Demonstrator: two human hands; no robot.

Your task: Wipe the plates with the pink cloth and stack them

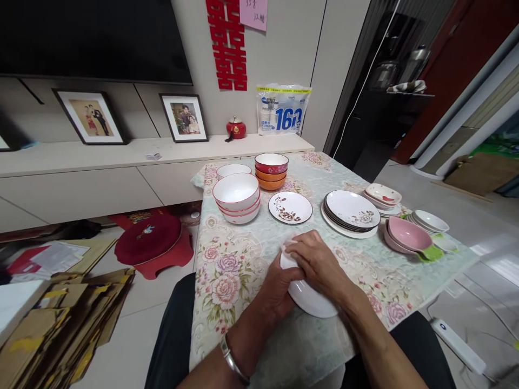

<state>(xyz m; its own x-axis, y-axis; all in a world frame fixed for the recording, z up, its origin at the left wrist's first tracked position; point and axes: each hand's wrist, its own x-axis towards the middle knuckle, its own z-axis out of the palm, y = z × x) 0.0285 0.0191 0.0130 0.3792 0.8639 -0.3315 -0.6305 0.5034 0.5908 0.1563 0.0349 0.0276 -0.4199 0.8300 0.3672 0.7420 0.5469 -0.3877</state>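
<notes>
Near the table's front edge, a white plate (314, 300) is tilted between my two hands. My left hand (279, 286) grips its left rim, thumb over the face. Across the plate's upper part lies my right hand (316, 259), its fingers bent over a crumpled white cloth or tissue (287, 244), mostly hidden. Just beyond the hands, a white plate with brown flowers (290, 207) lies flat on the table. To its right is a stack of dark-rimmed plates (352, 208); to its left stand stacked white bowls with red rims (236, 197).
Behind stand red and orange bowls (271, 172). Pink bowls (409, 235), heart-patterned dishes (383, 194) and small white bowls (430, 220) sit on the right. A floral cloth (227, 265) covers the table. On the floor are a red stool (152, 237) and flattened cardboard (60, 324).
</notes>
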